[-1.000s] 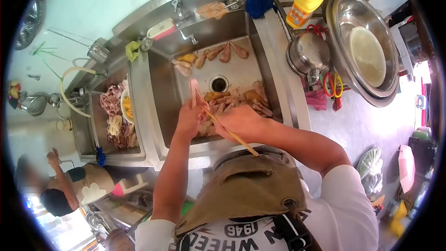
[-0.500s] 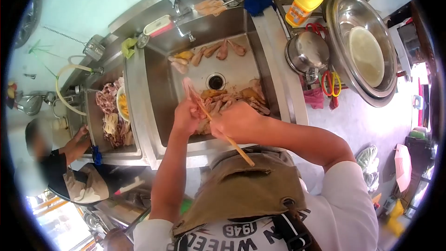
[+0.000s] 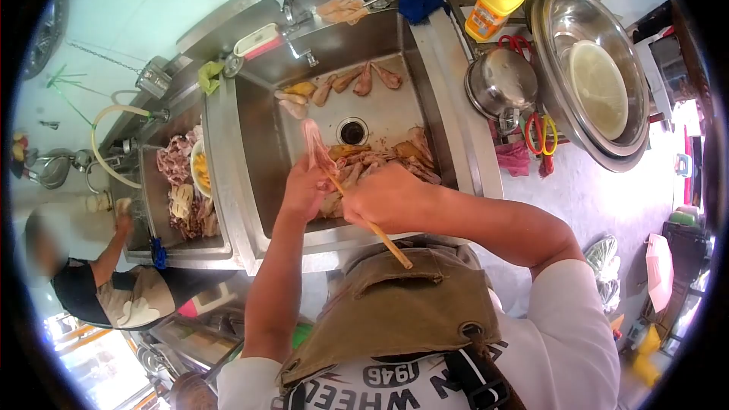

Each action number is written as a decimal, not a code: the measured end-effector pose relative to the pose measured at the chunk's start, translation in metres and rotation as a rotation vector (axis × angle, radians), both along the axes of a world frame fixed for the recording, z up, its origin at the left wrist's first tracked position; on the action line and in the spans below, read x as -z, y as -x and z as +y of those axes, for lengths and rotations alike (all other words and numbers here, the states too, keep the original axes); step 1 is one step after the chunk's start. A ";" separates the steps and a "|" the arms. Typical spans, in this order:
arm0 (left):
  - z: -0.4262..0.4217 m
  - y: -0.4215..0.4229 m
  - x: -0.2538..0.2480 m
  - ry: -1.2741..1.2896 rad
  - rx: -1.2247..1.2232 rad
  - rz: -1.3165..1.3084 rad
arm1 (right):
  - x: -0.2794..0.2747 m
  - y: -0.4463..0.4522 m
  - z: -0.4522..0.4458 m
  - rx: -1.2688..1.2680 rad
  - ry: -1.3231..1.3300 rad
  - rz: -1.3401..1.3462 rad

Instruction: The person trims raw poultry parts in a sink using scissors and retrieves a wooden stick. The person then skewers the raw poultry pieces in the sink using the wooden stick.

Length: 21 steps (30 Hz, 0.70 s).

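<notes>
Over the steel sink (image 3: 448, 118), my left hand (image 3: 306, 190) is closed round a long, pink piece of raw poultry (image 3: 316, 144) whose upper end points at the back wall. Close beside it, my right hand (image 3: 387, 201) grips a thin wooden stick (image 3: 391, 245). The stick slants from the poultry piece down past my right hand toward my apron (image 3: 380, 304); whether its tip is inside the meat I cannot tell. Beneath my hands lies a heap of raw poultry pieces (image 3: 414, 153), partly hidden. Several drumstick-shaped pieces (image 3: 364, 82) rest along the sink's back.
A drain (image 3: 351, 132) sits mid-sink, behind it a tap (image 3: 304, 53). On the left, a second basin holds raw meat (image 3: 176, 159) and a white bowl (image 3: 199, 171); another person (image 3: 87, 281) stands there. At right are a steel pot (image 3: 507, 80), large basins (image 3: 558, 99) and scissors (image 3: 541, 134).
The pink piece in my left hand now stands more upright and shows more of its length. My right hand stays nearly in place with the stick. The other person has shifted left.
</notes>
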<state>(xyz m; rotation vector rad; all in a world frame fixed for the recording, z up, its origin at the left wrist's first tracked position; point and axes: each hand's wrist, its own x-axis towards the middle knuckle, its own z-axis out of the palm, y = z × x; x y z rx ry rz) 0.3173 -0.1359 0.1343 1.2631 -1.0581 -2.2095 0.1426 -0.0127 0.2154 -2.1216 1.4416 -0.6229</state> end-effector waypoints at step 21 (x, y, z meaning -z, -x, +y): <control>0.006 -0.023 0.075 1.078 0.606 -0.604 | 0.096 -0.010 -0.035 0.315 -0.182 -0.290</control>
